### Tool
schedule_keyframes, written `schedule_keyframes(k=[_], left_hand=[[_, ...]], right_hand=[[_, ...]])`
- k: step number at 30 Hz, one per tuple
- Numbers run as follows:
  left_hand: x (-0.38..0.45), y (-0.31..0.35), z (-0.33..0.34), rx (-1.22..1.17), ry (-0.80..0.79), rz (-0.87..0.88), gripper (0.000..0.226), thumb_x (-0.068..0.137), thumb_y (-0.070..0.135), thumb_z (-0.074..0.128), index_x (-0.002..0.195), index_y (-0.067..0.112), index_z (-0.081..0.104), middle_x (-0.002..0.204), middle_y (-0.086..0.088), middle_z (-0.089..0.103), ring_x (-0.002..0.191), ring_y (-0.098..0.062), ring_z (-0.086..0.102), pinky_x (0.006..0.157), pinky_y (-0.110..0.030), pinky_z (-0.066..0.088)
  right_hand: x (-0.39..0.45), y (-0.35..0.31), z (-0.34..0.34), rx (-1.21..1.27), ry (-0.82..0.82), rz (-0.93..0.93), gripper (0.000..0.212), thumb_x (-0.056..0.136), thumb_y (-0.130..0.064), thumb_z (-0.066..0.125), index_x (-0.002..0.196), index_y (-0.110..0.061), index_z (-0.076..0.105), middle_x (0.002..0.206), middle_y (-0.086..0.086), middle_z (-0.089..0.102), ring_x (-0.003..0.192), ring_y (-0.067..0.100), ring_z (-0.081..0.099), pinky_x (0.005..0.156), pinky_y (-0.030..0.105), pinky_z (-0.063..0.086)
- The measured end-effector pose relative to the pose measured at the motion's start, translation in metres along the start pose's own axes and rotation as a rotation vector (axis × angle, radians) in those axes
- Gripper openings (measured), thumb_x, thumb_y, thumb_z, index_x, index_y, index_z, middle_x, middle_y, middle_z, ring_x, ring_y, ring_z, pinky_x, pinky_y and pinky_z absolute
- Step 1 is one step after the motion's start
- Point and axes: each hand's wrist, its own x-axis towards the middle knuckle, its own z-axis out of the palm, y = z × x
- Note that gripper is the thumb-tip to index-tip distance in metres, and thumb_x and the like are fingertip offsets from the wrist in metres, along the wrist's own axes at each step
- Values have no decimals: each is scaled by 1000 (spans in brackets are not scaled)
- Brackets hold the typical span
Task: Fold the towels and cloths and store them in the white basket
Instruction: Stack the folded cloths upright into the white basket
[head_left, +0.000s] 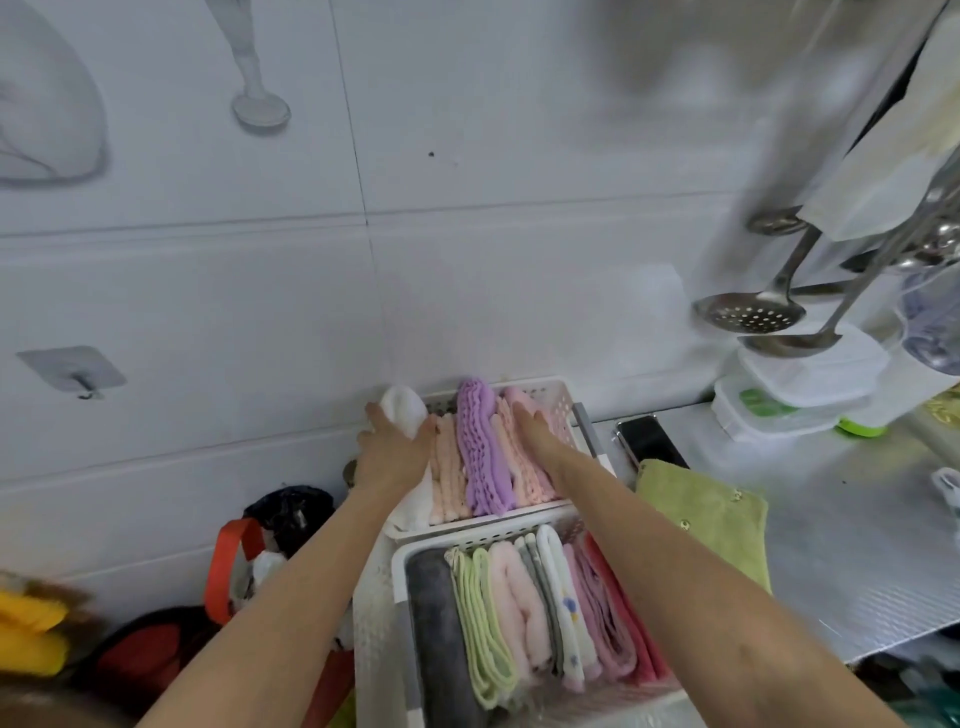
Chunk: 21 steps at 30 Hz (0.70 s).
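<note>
Left hand (392, 447) gripped white towel (402, 408) at far basket's (563, 402) left edge. Right hand (537, 434), fingers straight, pressed pink cloth (524, 467) toward right wall. Purple cloth (480, 447) upright between.

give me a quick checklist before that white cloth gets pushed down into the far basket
1. Left hand has the white cloth: ok, fingers are curled round it at the basket's left end.
2. Right hand holds the row back: ok, it presses on the pink cloths by the purple cloth.
3. Gap at the left end of the far basket: cannot tell, the hand and cloth cover it.
4. White cloth neatly folded: cannot tell, it looks bunched at its top.
5. Near basket out of the way: ok, its cloths stand in their row.
6. Green towel stored: not ok, it lies on the counter.
</note>
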Motion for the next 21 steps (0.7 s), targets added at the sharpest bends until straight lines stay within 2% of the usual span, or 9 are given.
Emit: schedule_keyframes(k=[4,6,8,11,14,17,19,20,21], left_hand=[[-1,0,2,-25,-40,-4,93,89,63,44,150,15,-7,145,-24,32,124,-39,46,95,-42,41],[1,1,2,-28,-54,-8,93,89,63,43,150,16,-10,147,-25,29,125,-40,45,97,-43,41],[1,2,2,-38,-62,-27,92,90,63,41,150,16,-11,149,-26,25,128,-41,41,100,-44,39],[2,5,3,-43,-63,-50,89,92,63,36,150,15,-12,151,-27,21,131,-41,37,104,-46,35],[3,7,3,-43,-62,-56,87,92,63,32,151,15,-12,152,-26,17,134,-41,34,106,-47,32],[-1,10,2,-46,-68,-68,89,92,65,31,150,15,-13,153,-25,13,135,-40,31,107,-46,30],[-6,14,0,-41,-67,-75,93,90,68,33,150,16,-14,153,-24,14,134,-39,33,105,-45,32],[-8,15,-1,-36,-67,-73,95,88,69,34,150,16,-15,153,-23,15,133,-39,34,103,-44,34],[-10,16,-1,-29,-69,-71,97,87,70,35,150,16,-15,152,-22,16,132,-38,36,102,-43,35]], right_hand=[[42,18,6,55,-62,17,120,42,-105,27,144,-42,22,147,14,39,127,37,44,98,72,30],[-4,-7,13,58,-35,18,111,54,-101,26,142,-33,35,139,15,48,122,35,50,101,64,36],[-46,-34,29,98,-68,-22,99,64,-95,26,127,-25,54,122,12,61,112,32,58,99,52,45],[-53,-43,45,112,-5,-75,104,53,-102,27,113,-26,66,113,9,66,105,29,63,96,45,49],[-66,-45,45,200,-36,-46,90,66,-92,31,110,-21,66,109,11,69,99,28,66,91,42,53],[-81,-48,35,221,-135,-50,62,89,-62,37,113,-11,65,103,15,69,100,31,66,89,42,54],[-69,-42,31,216,-132,-37,57,86,-59,49,110,-11,67,102,14,69,98,32,66,88,45,54],[-48,-30,29,167,-106,-42,59,82,-62,49,112,-14,67,106,15,68,100,34,65,89,49,54],[13,2,27,119,-86,-76,67,77,-71,46,117,-20,63,115,15,65,102,35,64,90,54,51]])
